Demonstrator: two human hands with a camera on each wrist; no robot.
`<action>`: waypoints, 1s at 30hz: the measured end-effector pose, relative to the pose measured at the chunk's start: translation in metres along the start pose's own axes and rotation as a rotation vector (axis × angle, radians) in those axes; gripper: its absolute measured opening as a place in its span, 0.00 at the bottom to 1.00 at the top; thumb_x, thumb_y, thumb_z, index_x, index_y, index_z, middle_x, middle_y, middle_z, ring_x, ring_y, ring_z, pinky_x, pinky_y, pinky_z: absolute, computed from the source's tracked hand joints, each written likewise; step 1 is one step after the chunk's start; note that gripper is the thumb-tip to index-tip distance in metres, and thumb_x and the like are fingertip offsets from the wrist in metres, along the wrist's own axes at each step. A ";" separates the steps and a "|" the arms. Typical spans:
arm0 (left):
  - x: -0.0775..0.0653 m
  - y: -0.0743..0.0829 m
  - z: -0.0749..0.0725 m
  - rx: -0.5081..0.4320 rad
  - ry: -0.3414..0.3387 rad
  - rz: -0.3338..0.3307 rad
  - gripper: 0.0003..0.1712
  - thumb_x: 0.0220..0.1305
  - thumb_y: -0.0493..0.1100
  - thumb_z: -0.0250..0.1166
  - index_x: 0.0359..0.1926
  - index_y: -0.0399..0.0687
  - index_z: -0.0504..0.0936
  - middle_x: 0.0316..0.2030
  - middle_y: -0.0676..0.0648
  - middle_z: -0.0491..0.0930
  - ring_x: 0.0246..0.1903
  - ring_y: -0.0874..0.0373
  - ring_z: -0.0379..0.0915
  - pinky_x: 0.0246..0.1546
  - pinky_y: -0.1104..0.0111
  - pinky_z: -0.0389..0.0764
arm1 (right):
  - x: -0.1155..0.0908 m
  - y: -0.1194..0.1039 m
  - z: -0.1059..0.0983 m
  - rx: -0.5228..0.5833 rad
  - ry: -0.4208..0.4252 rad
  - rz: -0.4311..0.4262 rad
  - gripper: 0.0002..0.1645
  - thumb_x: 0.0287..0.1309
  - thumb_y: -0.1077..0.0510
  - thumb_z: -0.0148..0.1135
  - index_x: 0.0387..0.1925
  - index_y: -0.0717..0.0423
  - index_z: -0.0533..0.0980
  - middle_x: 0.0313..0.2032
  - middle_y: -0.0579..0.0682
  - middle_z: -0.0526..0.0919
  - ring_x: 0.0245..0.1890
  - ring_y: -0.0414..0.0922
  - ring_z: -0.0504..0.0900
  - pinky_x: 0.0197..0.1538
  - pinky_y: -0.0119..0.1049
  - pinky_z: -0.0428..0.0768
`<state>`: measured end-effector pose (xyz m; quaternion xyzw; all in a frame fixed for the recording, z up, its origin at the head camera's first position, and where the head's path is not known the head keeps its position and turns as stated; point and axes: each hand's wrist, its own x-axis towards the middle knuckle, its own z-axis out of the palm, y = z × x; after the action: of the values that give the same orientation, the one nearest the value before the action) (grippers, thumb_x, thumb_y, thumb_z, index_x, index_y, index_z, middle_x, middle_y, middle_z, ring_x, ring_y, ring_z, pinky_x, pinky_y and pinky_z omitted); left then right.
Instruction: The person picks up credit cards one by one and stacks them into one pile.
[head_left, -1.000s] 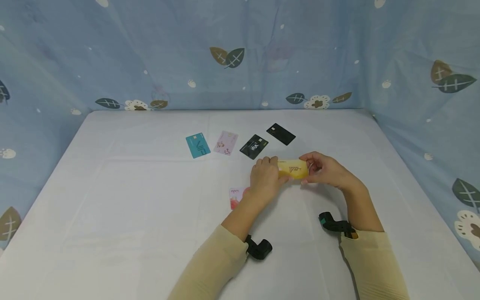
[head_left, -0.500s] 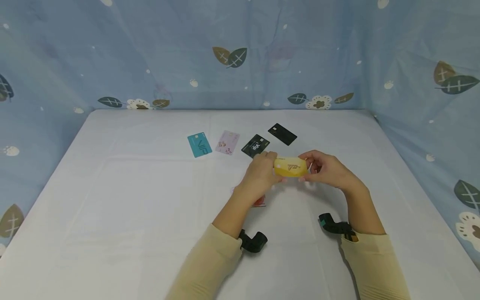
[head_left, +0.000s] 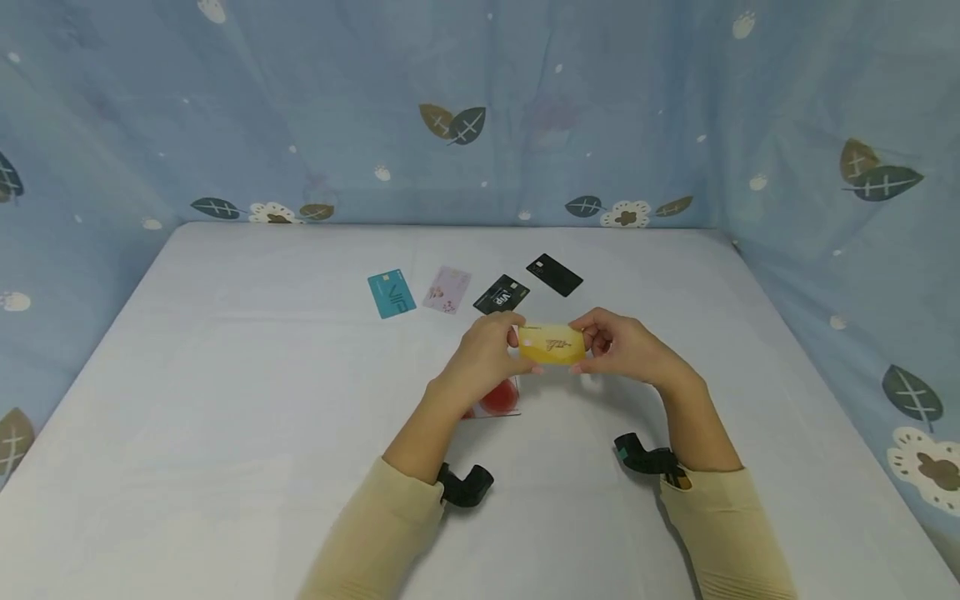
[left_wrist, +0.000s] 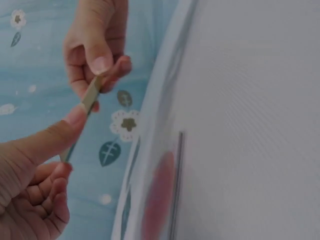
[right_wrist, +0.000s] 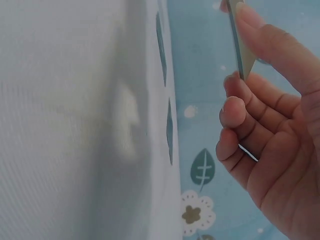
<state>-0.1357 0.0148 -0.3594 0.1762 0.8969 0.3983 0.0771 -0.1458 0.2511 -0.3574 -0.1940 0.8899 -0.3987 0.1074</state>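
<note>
A yellow card (head_left: 551, 344) with a chip and brown lettering is held up over the table between both hands. My left hand (head_left: 483, 354) pinches its left end between thumb and fingers. At the opposite end my right hand (head_left: 626, 346) pinches it the same way. From the left wrist, the card (left_wrist: 91, 95) appears nearly edge-on, with the thumb laid along its face. In the right wrist view, thumb and forefinger grip the card's corner (right_wrist: 245, 60). Below my left hand lies a white card with red pictures (head_left: 498, 398), partly hidden by that hand and forearm.
Toward the back of the white table (head_left: 225, 375) lie a teal VIP card (head_left: 392, 293), a pale pink card (head_left: 447, 290), a black VIP card (head_left: 502, 295) and a plain black card (head_left: 555, 275). A blue patterned cloth (head_left: 337, 100) rises behind the table and along its sides.
Both hands have raised the yellow card off the table area and shifted it leftward, its face now turned more toward the head camera. My left forearm covers a different part of the red-and-white card.
</note>
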 end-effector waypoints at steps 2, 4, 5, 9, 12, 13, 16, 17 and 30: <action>-0.003 -0.004 -0.002 0.014 -0.002 -0.008 0.38 0.46 0.50 0.76 0.58 0.41 0.74 0.35 0.47 0.73 0.36 0.56 0.66 0.29 0.70 0.70 | 0.001 -0.002 0.003 0.000 -0.007 -0.012 0.33 0.40 0.58 0.77 0.50 0.62 0.74 0.33 0.54 0.75 0.30 0.47 0.72 0.30 0.30 0.74; -0.006 -0.007 -0.002 0.025 0.000 -0.011 0.38 0.46 0.51 0.76 0.58 0.41 0.74 0.35 0.47 0.73 0.37 0.56 0.66 0.30 0.70 0.71 | 0.002 -0.005 0.004 0.002 -0.015 -0.022 0.34 0.40 0.58 0.77 0.50 0.63 0.73 0.33 0.53 0.75 0.31 0.47 0.72 0.31 0.31 0.74; -0.007 -0.008 -0.003 0.026 -0.001 -0.013 0.39 0.46 0.51 0.76 0.58 0.41 0.74 0.35 0.48 0.73 0.37 0.56 0.66 0.30 0.70 0.71 | 0.003 -0.006 0.005 0.001 -0.019 -0.026 0.34 0.39 0.58 0.78 0.50 0.62 0.73 0.33 0.53 0.75 0.31 0.47 0.73 0.32 0.31 0.74; -0.011 -0.011 -0.004 0.022 -0.004 -0.005 0.38 0.47 0.52 0.75 0.57 0.40 0.73 0.34 0.49 0.72 0.38 0.56 0.66 0.30 0.70 0.71 | 0.004 -0.009 0.006 0.010 -0.030 -0.022 0.35 0.38 0.58 0.78 0.50 0.62 0.73 0.33 0.52 0.75 0.32 0.48 0.73 0.32 0.32 0.75; -0.015 -0.012 -0.006 0.019 -0.008 0.005 0.38 0.47 0.51 0.75 0.57 0.39 0.73 0.34 0.49 0.72 0.38 0.55 0.66 0.31 0.69 0.71 | 0.005 -0.008 0.009 0.030 -0.035 -0.018 0.35 0.38 0.58 0.78 0.51 0.62 0.73 0.33 0.52 0.75 0.32 0.48 0.74 0.33 0.34 0.76; -0.016 -0.013 -0.007 0.019 -0.007 0.009 0.38 0.47 0.51 0.75 0.58 0.39 0.73 0.34 0.49 0.73 0.39 0.55 0.66 0.32 0.68 0.71 | 0.005 -0.008 0.010 0.039 -0.036 -0.017 0.35 0.38 0.58 0.78 0.51 0.62 0.73 0.33 0.52 0.75 0.32 0.48 0.74 0.33 0.35 0.76; -0.019 -0.014 -0.011 0.029 -0.004 0.012 0.39 0.46 0.51 0.76 0.57 0.39 0.74 0.35 0.49 0.73 0.38 0.55 0.66 0.31 0.68 0.71 | 0.005 -0.008 0.013 0.065 -0.040 -0.017 0.36 0.37 0.58 0.79 0.51 0.61 0.74 0.33 0.53 0.76 0.32 0.49 0.73 0.34 0.36 0.76; -0.020 -0.014 -0.012 0.031 -0.002 0.013 0.39 0.46 0.51 0.76 0.57 0.39 0.74 0.34 0.49 0.72 0.38 0.55 0.66 0.31 0.68 0.71 | 0.005 -0.010 0.014 0.071 -0.041 -0.017 0.36 0.37 0.58 0.79 0.51 0.61 0.74 0.33 0.53 0.76 0.32 0.49 0.73 0.34 0.36 0.76; -0.041 -0.024 -0.031 0.082 -0.002 0.017 0.37 0.44 0.54 0.76 0.53 0.42 0.74 0.35 0.47 0.72 0.39 0.56 0.64 0.33 0.67 0.69 | 0.007 -0.027 0.028 0.063 -0.079 -0.057 0.35 0.37 0.56 0.79 0.50 0.58 0.74 0.32 0.54 0.75 0.31 0.48 0.74 0.32 0.36 0.75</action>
<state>-0.1120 -0.0367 -0.3562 0.1871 0.9109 0.3616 0.0675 -0.1357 0.2125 -0.3559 -0.2314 0.8660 -0.4216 0.1369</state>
